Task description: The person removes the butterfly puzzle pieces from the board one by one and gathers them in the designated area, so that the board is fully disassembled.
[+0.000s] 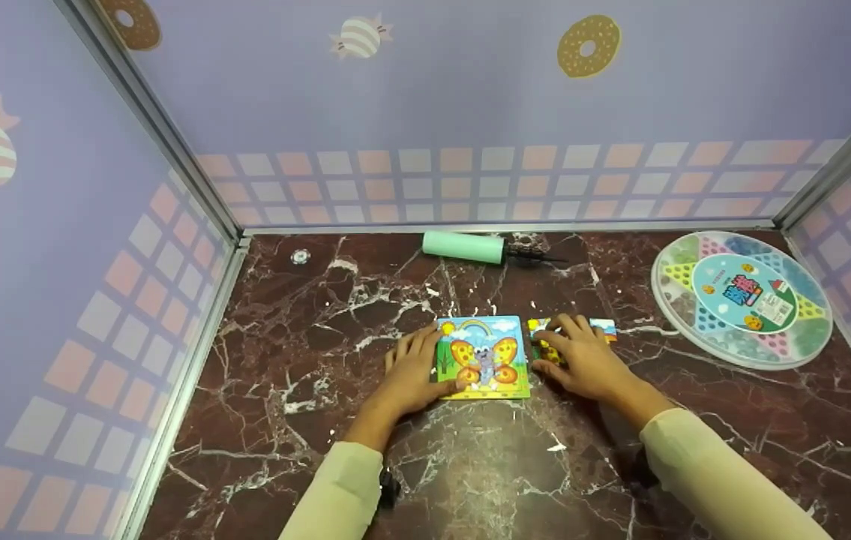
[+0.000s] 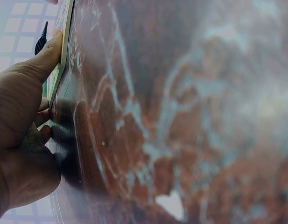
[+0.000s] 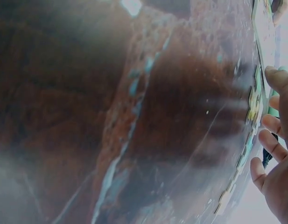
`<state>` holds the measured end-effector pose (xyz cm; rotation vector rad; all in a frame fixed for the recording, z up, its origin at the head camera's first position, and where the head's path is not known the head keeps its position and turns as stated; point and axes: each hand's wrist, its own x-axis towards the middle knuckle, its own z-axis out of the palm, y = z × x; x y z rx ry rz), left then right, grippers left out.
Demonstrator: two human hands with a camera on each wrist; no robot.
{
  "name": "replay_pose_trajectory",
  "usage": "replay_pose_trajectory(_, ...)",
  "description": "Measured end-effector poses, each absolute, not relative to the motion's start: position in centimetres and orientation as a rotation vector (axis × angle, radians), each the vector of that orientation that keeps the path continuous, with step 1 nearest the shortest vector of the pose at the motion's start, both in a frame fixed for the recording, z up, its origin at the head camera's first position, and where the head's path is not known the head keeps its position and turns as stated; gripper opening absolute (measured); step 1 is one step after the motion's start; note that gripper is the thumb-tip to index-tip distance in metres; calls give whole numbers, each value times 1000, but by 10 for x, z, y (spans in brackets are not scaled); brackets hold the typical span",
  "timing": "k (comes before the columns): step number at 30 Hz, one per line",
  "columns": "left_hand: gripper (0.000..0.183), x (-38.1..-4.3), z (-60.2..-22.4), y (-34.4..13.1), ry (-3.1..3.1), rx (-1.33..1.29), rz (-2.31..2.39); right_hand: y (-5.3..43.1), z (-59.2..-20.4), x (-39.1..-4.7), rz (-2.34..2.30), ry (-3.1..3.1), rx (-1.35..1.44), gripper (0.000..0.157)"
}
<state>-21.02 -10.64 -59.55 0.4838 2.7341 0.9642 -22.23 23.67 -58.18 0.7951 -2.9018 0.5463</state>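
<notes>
A square butterfly jigsaw puzzle [image 1: 504,352] lies flat on the marble-patterned table in the head view. At its left side my left hand [image 1: 414,371] holds it, fingers along the left edge and thumb over the lower left corner. The left wrist view shows that thumb [image 2: 50,53] against the puzzle's thin edge. Just to the right, my right hand [image 1: 582,360] is spread over loose puzzle pieces [image 1: 605,327], partly covering them. In the right wrist view its fingers [image 3: 270,144] are apart, close over the flat row of pieces [image 3: 244,154].
Behind the puzzle, a mint-green hand pump [image 1: 462,247] with a black nozzle lies near the back wall. A round, clear-lidded game box [image 1: 744,300] is on the right. A small round disc [image 1: 301,257] sits at the back left. Patterned walls [image 1: 500,184] enclose the table.
</notes>
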Motion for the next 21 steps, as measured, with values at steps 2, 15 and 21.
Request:
replay_pose_trajectory(2, 103, -209, -594, -107, 2736, 488, 965, 234, -581, -222, 538, -2905, 791, 42)
replay_pose_trajectory(15, 104, -209, -593, -106, 2734, 477, 964, 214, -581, -224, 534, -2903, 840, 45)
replay_pose_trajectory(21, 104, -209, -592, -105, 2740, 464, 957, 203, -582, -225, 563, -2872, 861, 38)
